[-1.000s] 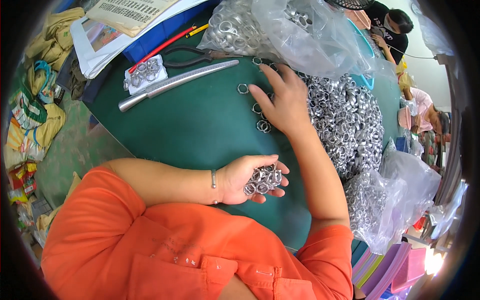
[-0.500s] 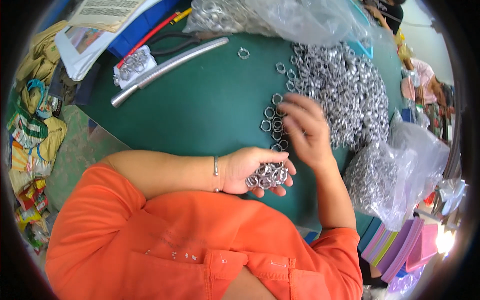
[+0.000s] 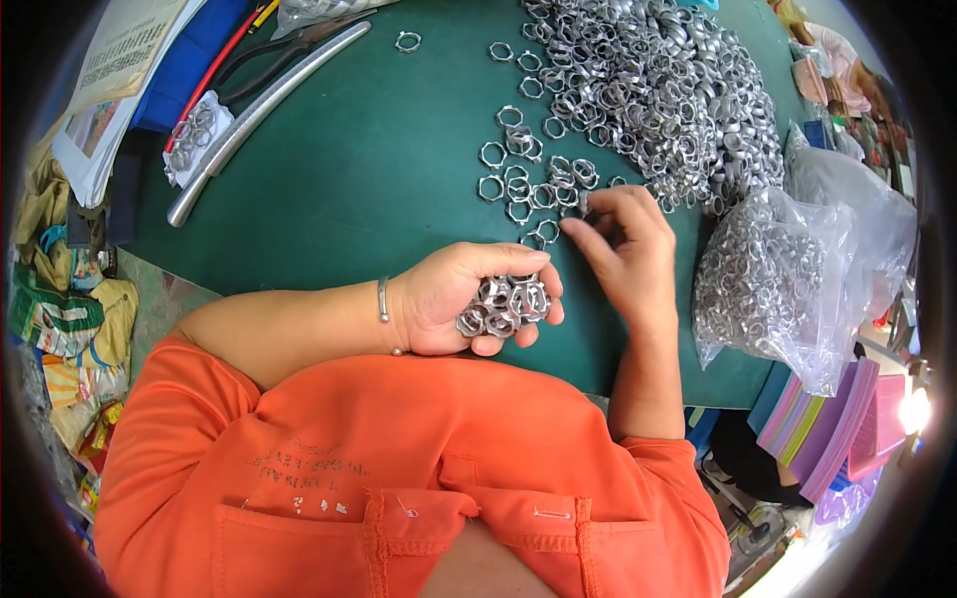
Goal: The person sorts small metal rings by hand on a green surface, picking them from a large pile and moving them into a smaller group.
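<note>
A green table (image 3: 329,169) fills the middle of the scene. On its far right side lies a big heap of metal rings (image 3: 658,90), and a clear bag of rings (image 3: 768,279) sits at the right edge. A long metal bar (image 3: 259,115) lies at the far left. A loose scatter of rings (image 3: 523,179) spreads between heap and hands. The left hand (image 3: 459,299) is cupped palm up, fingers curled around a handful of rings (image 3: 503,304). Just right of it, the right hand (image 3: 623,259) rests on the table, fingertips pinched on a single ring (image 3: 583,207) at the scatter's near edge.
</note>
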Tool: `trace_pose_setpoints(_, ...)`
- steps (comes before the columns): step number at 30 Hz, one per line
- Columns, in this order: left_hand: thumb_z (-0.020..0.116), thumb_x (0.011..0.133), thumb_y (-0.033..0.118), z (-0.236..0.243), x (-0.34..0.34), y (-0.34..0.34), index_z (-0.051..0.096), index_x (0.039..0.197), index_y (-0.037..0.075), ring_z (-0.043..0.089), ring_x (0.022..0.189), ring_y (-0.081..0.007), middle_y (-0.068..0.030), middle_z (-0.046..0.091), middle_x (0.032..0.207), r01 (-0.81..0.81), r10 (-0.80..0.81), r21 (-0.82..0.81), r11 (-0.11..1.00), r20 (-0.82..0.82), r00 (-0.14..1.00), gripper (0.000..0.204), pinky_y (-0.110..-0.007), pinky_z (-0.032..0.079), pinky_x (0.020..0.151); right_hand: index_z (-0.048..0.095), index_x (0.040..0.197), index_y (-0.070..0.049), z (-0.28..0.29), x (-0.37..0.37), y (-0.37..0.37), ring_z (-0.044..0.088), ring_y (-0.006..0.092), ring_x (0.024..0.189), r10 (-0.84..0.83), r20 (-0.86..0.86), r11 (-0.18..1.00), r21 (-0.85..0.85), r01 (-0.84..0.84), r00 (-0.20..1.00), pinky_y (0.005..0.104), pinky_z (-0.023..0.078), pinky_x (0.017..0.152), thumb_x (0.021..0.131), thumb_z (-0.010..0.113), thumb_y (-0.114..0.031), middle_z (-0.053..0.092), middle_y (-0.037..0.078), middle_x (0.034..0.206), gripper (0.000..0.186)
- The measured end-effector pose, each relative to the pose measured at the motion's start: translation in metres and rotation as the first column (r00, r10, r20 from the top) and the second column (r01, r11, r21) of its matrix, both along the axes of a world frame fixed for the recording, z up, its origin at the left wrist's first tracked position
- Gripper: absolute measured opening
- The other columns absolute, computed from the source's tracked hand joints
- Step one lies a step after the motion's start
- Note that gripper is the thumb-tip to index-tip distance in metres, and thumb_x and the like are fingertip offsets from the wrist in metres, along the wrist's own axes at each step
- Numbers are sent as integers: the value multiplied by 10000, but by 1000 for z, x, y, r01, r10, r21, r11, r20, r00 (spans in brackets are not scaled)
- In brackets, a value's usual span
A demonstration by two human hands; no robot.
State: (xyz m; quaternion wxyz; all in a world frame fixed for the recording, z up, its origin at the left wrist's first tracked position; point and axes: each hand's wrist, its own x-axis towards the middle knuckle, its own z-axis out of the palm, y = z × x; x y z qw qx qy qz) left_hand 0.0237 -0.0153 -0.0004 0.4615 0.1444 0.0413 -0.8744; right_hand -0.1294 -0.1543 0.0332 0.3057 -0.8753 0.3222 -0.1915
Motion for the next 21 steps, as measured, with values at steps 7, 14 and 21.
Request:
trace_pose_setpoints(7,414,989,355,9,-1,-1,569,986,50,635,654,-185,-125,633,922,-26,25,17,1000,96,995,342,-257,460,379,634,865,1,-8,-12,-8,589,138,629,-35,69,997,76,30,997,255,487,555,743,730,18,590,68,865,156)
trace_pose_setpoints(14,313,1008,410,1,-2,-1,587,1019,20,653,714,-255,-198,620,980,-64,64,3,998,15,998,476,-277,532,399,636,808,-4,1,-16,-10,597,127,669,-1,120,998,69,-8,993,240,476,566,726,738,7,599,63,864,131)
trace_pose_setpoints(21,339,1001,431,7,-2,-1,567,1019,46,649,668,-181,-117,638,923,-25,25,2,1000,109,994,448,-261,490,405,596,787,-13,4,-16,-4,593,255,795,4,-83,984,180,11,997,340,492,678,671,763,-32,587,91,894,204)
